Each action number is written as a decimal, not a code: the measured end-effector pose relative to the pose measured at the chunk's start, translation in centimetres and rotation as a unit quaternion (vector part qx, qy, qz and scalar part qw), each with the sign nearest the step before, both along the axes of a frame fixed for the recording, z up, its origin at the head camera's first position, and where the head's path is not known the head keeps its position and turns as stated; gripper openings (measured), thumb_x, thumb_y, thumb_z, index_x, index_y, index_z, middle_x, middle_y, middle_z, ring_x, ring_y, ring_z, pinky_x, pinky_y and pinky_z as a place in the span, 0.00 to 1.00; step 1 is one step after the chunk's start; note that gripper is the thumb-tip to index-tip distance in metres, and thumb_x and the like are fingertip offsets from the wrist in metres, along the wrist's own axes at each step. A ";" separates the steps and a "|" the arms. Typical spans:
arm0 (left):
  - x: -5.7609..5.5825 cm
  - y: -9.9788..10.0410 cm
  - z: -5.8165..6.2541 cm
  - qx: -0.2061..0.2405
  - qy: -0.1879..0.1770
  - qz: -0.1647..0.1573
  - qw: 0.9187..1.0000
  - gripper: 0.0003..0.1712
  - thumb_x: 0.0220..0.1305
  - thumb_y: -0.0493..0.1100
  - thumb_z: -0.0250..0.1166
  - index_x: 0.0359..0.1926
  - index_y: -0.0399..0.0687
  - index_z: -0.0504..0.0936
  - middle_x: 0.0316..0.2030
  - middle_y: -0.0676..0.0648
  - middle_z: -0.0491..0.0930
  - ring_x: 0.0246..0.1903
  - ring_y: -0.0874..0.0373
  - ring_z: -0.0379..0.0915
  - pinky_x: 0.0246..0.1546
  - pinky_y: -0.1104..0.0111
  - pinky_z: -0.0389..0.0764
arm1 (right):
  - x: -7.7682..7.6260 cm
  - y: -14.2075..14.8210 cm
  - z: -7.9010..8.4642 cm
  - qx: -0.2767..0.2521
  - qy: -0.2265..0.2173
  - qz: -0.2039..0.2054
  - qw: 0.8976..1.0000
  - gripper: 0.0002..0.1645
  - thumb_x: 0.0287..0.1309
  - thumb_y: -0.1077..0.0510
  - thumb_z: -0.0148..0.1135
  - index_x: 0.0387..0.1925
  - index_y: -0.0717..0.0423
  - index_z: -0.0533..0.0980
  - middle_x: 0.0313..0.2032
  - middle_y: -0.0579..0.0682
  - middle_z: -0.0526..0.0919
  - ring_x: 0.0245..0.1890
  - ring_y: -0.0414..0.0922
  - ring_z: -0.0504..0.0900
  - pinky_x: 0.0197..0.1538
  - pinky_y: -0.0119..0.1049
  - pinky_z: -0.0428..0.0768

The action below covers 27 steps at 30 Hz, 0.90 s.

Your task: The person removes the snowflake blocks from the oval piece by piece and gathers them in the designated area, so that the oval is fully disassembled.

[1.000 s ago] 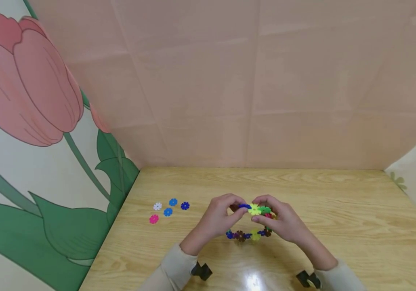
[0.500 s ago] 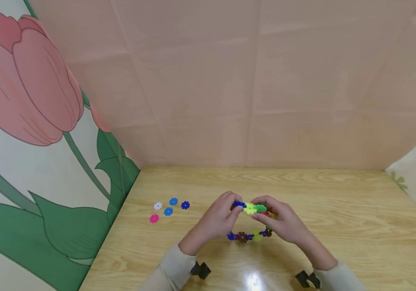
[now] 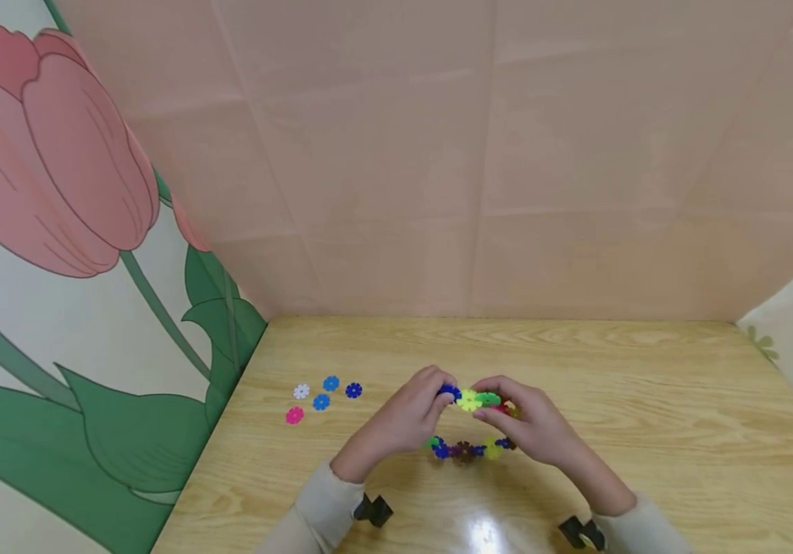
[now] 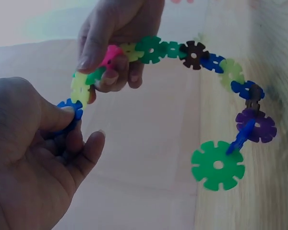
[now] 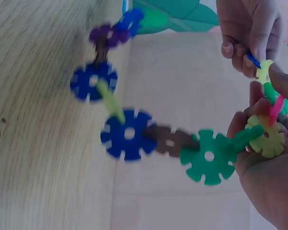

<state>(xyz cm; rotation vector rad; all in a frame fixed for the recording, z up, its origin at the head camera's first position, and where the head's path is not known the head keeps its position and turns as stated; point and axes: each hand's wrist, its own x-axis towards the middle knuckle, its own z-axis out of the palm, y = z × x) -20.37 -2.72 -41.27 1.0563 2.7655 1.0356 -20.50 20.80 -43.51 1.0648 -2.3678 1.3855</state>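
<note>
A chain of slotted plastic flower discs [image 5: 216,170] in several colours curves between and below the two hands. My left hand [image 3: 406,413] pinches the blue disc [image 4: 78,111] at one end between thumb and fingers. That disc meets a yellow disc [image 3: 469,401] edge to edge. My right hand [image 3: 533,422] grips the chain just past the yellow one, around the green and pink discs [image 5: 277,109], which its fingers partly hide. From there the rest of the chain hangs in a loop close over the table, ending in a loose green disc [image 4: 206,168].
On the wooden table [image 3: 646,385], to the left of the hands, lie several single discs: a white disc [image 3: 301,392], a pink disc [image 3: 295,415] and several blue discs [image 3: 353,390]. A pink cloth [image 3: 396,154] covers the wall behind; a tulip mural [image 3: 78,154] stands at left.
Both hands have shifted slightly left with the chain between them. The chain's green end now shows below the left hand. The single discs on the table stay put.
</note>
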 end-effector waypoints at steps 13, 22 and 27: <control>0.1 -1.2 0.4 -0.011 0.032 0.082 0.996 0.10 0.80 0.41 0.50 0.52 0.44 0.76 0.44 0.53 0.75 0.43 0.63 0.71 0.46 0.71 0.79 | -0.2 -0.2 -0.1 0.022 0.015 -0.033 0.999 0.16 0.60 0.63 0.71 0.50 0.55 0.80 0.38 0.43 0.86 0.28 0.32 0.78 0.29 0.30 0.80; -0.7 -5.0 -1.2 0.077 -0.019 0.166 0.983 0.05 0.73 0.41 0.62 0.48 0.49 0.79 0.36 0.55 0.79 0.33 0.63 0.74 0.35 0.72 0.79 | -0.2 1.3 0.2 0.013 -0.024 -0.044 0.999 0.17 0.61 0.64 0.69 0.52 0.54 0.79 0.34 0.43 0.84 0.23 0.34 0.77 0.21 0.31 0.77; -1.1 -6.8 -2.8 0.077 -0.039 0.192 0.978 0.05 0.73 0.40 0.63 0.47 0.51 0.79 0.36 0.55 0.82 0.34 0.64 0.77 0.35 0.72 0.81 | -0.2 1.7 0.4 -0.009 -0.036 -0.017 0.999 0.19 0.63 0.69 0.66 0.54 0.56 0.78 0.35 0.46 0.84 0.20 0.39 0.77 0.17 0.31 0.76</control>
